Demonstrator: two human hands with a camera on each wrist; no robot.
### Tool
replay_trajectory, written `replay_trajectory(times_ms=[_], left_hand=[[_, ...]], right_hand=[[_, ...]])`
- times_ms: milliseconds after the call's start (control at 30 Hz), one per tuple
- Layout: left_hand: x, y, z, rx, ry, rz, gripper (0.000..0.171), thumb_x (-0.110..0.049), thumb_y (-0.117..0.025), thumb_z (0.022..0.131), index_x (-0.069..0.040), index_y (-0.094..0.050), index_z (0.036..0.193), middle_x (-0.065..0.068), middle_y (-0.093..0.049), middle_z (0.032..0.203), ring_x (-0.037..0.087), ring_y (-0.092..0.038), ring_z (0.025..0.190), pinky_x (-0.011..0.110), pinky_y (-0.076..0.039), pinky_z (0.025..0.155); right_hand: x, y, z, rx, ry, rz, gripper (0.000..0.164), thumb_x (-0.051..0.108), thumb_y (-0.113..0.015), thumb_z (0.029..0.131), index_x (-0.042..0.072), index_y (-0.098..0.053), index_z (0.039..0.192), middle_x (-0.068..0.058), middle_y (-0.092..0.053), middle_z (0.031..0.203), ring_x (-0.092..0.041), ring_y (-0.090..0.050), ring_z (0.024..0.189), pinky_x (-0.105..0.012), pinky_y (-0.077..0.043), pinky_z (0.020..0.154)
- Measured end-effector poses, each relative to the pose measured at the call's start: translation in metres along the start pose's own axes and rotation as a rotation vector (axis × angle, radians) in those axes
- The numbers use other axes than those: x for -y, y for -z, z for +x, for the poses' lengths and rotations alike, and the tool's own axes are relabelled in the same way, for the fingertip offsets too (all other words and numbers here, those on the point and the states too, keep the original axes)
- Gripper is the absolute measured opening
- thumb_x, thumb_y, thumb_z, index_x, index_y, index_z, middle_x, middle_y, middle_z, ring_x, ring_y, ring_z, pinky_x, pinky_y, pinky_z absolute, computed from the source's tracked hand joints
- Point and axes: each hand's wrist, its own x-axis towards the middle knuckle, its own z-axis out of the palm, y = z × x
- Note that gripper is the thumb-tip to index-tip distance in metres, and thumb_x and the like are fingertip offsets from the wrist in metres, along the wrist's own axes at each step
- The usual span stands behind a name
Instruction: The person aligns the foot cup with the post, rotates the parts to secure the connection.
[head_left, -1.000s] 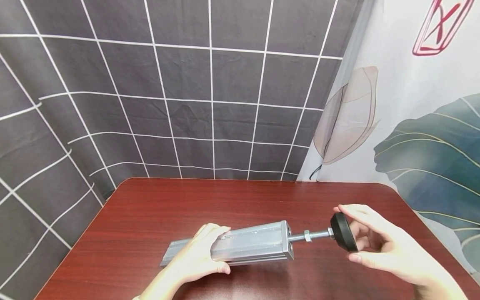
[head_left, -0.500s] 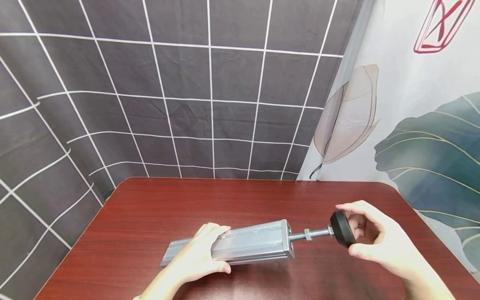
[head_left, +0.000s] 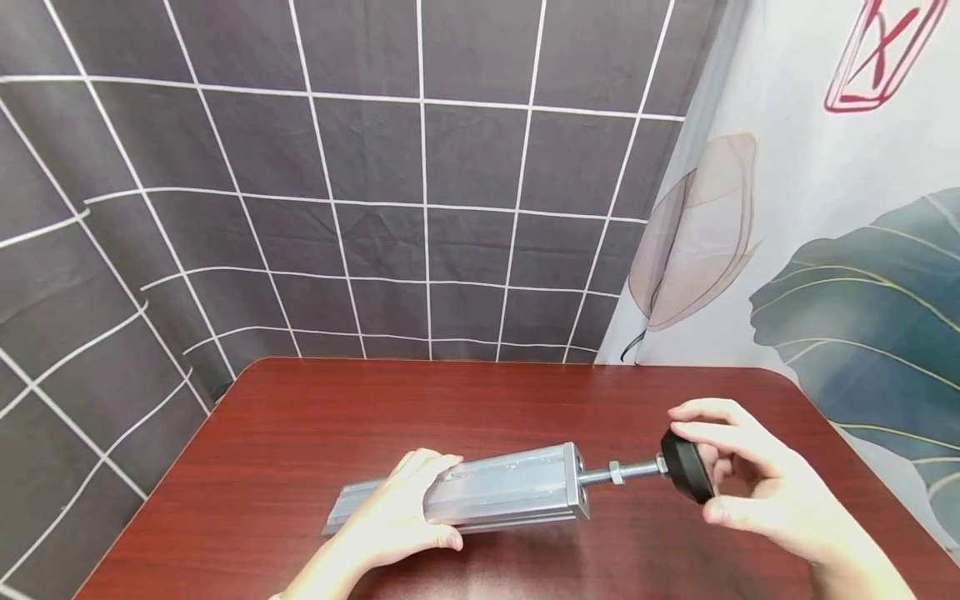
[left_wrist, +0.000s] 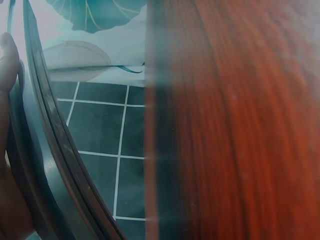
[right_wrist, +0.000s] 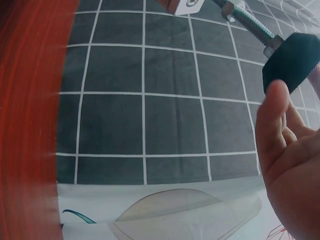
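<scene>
A silver aluminium profile bar (head_left: 510, 485) is held above the table, its right end capped by a plate. My left hand (head_left: 401, 508) grips the bar near its middle, thumb on the near side; in the left wrist view the bar (left_wrist: 55, 145) runs along the left. From the end plate sticks out a threaded rod (head_left: 637, 471) with a hex nut (head_left: 616, 472) partway along it. A black levelling foot (head_left: 686, 465) sits on the rod's outer end. My right hand (head_left: 765, 483) pinches the foot's rim between thumb and fingers, also seen with the black foot (right_wrist: 290, 62) in the right wrist view.
The dark red wooden table (head_left: 450, 400) lies under both hands. Behind it hangs a grey curtain (head_left: 375, 208) with white grid lines. To the right is a white curtain (head_left: 825, 275) with leaf prints.
The right hand's fingers have shifted around the foot's rim, and the foot has tilted slightly. The left hand and the bar have stayed nearly in place.
</scene>
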Motion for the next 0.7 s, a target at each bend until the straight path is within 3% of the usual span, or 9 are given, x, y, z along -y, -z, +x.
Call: replay_trajectory(times_ms=[267,533,700], left_hand=[[0.0033,-0.0004,0.0015,-0.013,-0.018,0.011,0.084,-0.047,-0.083,0.057,-0.014,-0.052,0.129,-0.007,-0.051,0.114,0.014,-0.045,0.107,0.032,-0.043,0.087],[0.0012,0.0005,0.0,0.001,-0.002,0.01,0.084,-0.048,-0.082,0.057,-0.015,-0.052,0.128,-0.008,-0.051,0.114,0.013,-0.046,0.107,0.032,-0.043,0.087],[0.0004,-0.0007,-0.0017,0.001,-0.006,0.007,0.084,-0.049,-0.082,0.058,-0.016,-0.052,0.129,-0.009,-0.051,0.114,0.012,-0.046,0.107,0.031,-0.042,0.088]], right_hand=[[0.0052,0.0025,-0.0078,0.081,-0.125,-0.011,0.081,-0.027,-0.063,0.064,-0.011,-0.031,0.137,-0.016,-0.028,0.137,-0.017,-0.06,0.087,-0.022,-0.05,0.07],[0.002,0.004,-0.0096,0.065,-0.093,0.003,0.084,-0.026,-0.066,0.061,-0.008,-0.036,0.136,-0.01,-0.037,0.13,-0.011,-0.054,0.077,-0.024,-0.04,0.044],[-0.0009,0.0036,-0.0086,-0.001,-0.041,-0.046,0.083,-0.02,-0.073,0.055,-0.011,-0.042,0.132,-0.007,-0.046,0.113,-0.01,-0.052,0.073,-0.025,-0.039,0.049]])
